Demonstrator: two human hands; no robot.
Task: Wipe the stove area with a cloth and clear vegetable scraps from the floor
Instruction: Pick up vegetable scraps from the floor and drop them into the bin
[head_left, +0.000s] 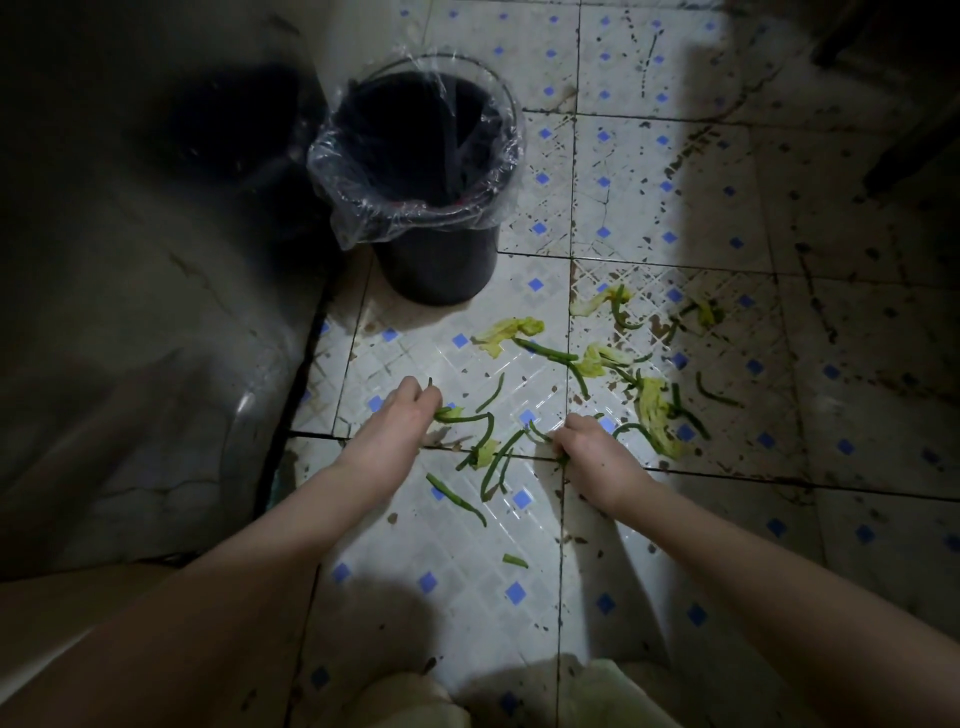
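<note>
Starting at the left edge of the frame, you face a dim grey wall (130, 312) that meets the tiled floor (623, 171) along a dark seam. Just right of it, in the upper middle, stands a dark bin (436, 265) lined with a clear plastic bag (348, 176) whose edge folds out over the rim. The bin sits upright on the tiles, apart from both of your hands.

Below it, your left hand (400, 415) reaches into the centre of the frame, knuckles up, its fingers curled and pinching the end of a green strip on the floor. The vegetable scraps (550, 356) spread from that hand rightward across the middle of the frame. They are thin dark-green strips mixed with pale yellow-green leaf pieces (511, 332), all lying on the white tiles with blue diamonds. One short strip (514, 560) lies alone lower down, between your forearms.

Your right hand (597, 452) is right of centre, its back toward the camera and its fingers bent down to the floor. Green strips poke out at its thumb side, so it seems to be gripping them, though the fingertips are hidden. More scraps lie just beyond it to the right. Farther right the tiles fall into shadow and carry dark brown stains, and dark furniture legs (883, 171) cross the upper right corner.
</note>
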